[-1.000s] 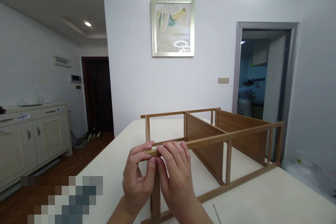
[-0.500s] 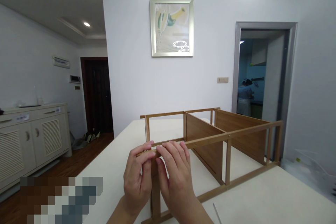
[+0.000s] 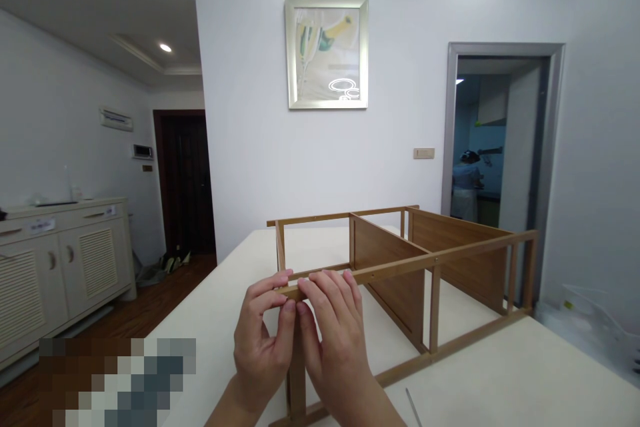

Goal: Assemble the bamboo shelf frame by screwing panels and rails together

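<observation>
A brown wooden shelf rack (image 3: 397, 267) lies on its side on the white table, with slatless panels across its rails. My left hand (image 3: 261, 337) is at the near left end of the upper rail, thumb and index finger pinched together at the rail's underside; what sits between those fingertips is too small to make out. Just right of it, my right hand (image 3: 336, 337) grips the same rail, fingers over the top and thumb below. A thin metal rod, perhaps an Allen key (image 3: 413, 405), lies on the table to the right of my right forearm.
The white table (image 3: 530, 380) extends under the rack to both sides. Clear plastic wrapping (image 3: 585, 327) is at the right edge. A louvred cabinet (image 3: 65, 260) stands at the left. Through the doorway a person (image 3: 466, 183) stands in the other room.
My left thumb and index finger shifted at the rail end: the thumb tucked lower half a second ago and is up against the rail again now. My right hand and the rack stay put.
</observation>
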Tool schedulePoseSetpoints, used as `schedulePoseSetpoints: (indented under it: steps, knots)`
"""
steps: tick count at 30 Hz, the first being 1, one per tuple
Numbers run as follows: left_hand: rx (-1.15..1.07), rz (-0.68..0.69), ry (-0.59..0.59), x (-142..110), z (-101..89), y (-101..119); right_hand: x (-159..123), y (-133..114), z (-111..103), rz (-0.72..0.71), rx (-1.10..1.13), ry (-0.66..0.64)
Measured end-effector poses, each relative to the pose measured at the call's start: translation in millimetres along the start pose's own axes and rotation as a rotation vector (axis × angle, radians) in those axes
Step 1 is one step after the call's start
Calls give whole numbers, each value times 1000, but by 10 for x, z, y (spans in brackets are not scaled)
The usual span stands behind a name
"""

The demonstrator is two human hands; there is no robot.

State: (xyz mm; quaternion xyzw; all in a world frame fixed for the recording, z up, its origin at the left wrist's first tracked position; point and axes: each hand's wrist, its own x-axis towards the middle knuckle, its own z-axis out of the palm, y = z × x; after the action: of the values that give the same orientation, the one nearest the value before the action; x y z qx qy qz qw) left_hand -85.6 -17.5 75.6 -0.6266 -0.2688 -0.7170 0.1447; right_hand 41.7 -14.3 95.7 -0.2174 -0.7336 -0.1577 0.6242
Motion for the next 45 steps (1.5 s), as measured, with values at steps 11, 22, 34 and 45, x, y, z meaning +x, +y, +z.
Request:
schedulePoseSetpoints:
  steps: [11,22,34,45]
  knots:
    - [137,76,-44,12,-53,6,4,-3,-1,7,9,-14]
    - [-73,26,11,-3,17,-31,-8,-8,-8,1,4,-20]
    - [122,20,6,12,-1,14,-9,-17,-15,13,13,-22]
    - [-47,41,8,-37,-18,-43,-7,-8,-19,-1,0,-26]
